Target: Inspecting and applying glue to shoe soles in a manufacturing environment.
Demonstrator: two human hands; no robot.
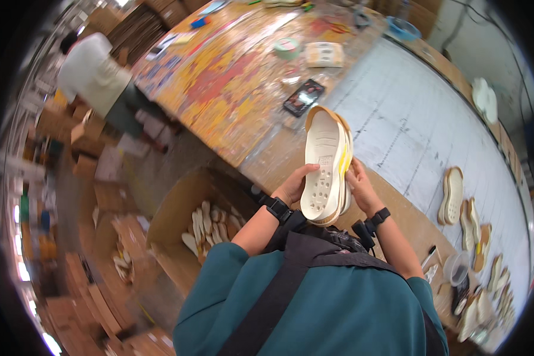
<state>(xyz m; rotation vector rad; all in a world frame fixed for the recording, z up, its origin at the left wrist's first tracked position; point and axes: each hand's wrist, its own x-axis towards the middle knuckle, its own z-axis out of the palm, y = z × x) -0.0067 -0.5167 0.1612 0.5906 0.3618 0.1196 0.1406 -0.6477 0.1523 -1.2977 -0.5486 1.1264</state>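
A stack of cream shoe soles (325, 142) with tan edges and a yellow streak along the side is held upright in front of me. My left hand (291, 187) grips its left edge, the thumb lying on the top sole near the round holes. On the other side my right hand (362, 187) has its fingers closed against the stack's edge. Just beyond the soles lies a phone (304, 97) with a lit screen. The number of soles in the stack is hard to make out.
Several loose soles (451, 196) lie on the white tabletop (391, 101) to the right, near a clear plastic cup (455, 269). A green tape roll (286, 48) rests on the paint-stained table (219, 89). Left below stands a cardboard box (166, 222) of soles. A person (104, 77) bends beside cartons.
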